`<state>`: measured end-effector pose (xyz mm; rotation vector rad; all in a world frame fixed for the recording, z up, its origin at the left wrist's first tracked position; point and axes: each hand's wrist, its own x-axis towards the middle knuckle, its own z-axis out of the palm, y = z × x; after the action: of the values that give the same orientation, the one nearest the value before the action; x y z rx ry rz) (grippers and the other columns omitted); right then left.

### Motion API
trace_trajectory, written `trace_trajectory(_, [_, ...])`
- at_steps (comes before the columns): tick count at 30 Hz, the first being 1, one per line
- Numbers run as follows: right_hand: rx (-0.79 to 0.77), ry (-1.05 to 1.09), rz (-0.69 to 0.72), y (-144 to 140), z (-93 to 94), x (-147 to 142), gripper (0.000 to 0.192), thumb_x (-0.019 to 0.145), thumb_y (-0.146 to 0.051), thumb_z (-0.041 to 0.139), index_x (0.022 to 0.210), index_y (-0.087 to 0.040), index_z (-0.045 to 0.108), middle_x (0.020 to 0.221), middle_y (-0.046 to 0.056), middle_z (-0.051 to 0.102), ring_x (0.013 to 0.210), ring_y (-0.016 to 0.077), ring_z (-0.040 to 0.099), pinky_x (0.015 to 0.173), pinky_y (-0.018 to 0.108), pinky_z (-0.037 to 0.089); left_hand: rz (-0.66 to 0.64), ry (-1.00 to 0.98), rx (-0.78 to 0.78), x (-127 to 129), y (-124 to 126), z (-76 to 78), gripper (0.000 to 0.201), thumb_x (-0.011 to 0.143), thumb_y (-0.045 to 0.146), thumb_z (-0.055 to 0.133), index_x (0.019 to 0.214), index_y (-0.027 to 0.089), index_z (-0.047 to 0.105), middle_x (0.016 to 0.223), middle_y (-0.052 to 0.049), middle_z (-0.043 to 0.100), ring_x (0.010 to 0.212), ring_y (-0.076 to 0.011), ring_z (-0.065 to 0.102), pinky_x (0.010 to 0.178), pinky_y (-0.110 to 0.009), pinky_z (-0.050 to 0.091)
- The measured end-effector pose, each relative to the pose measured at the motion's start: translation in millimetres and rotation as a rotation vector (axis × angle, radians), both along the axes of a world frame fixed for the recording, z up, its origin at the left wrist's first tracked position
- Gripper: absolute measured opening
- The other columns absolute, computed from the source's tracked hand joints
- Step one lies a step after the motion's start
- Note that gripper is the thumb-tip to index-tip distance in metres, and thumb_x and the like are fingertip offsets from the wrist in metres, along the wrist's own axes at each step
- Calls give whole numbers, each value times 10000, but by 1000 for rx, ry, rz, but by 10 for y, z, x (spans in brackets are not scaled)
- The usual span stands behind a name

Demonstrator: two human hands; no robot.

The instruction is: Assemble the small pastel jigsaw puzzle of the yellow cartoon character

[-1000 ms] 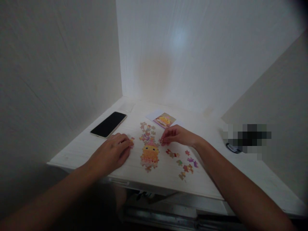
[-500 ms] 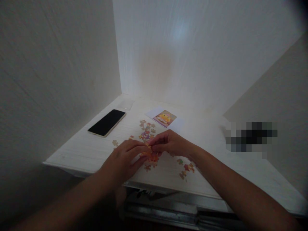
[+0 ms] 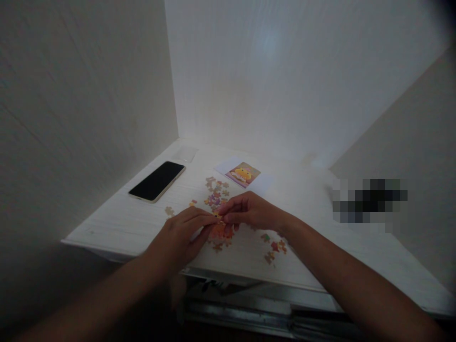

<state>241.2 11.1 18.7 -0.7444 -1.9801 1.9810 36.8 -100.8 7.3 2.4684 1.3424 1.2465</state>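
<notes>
Both hands meet over a cluster of orange jigsaw pieces (image 3: 221,232) near the table's front. My left hand (image 3: 183,228) pinches a small yellow puzzle piece (image 3: 216,215) between thumb and fingers. My right hand (image 3: 245,211) is closed, its thumb and forefinger at the same piece, fingertips nearly touching the left ones. Purple and beige loose pieces (image 3: 214,197) lie just beyond the fingers. A few more pieces (image 3: 275,247) rest beside the right wrist. Fingers partly hide the pieces beneath them.
A black-screened phone (image 3: 157,181) lies at the left, with a clear plastic sheet (image 3: 185,154) behind it. A picture card (image 3: 243,174) of a yellow character lies at the back. A blurred dark object (image 3: 372,199) is at the right. Walls enclose the white table (image 3: 117,228).
The left fingers have lifted and shifted slightly, so more of the orange pieces show below them. The right hand stays nearly in place. The whole view has moved a little.
</notes>
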Motion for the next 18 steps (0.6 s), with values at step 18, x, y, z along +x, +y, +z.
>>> trace_trajectory(18, [105,15,21,-40,-33,-20,257,770,-333,755,961,-168,705,802,6,707,633,79,598,588,207,470,-36,-96,-167,-31,50,33,132,917,210,586,983,213,701,899,-16,729,795,-136,670,720,-250,516])
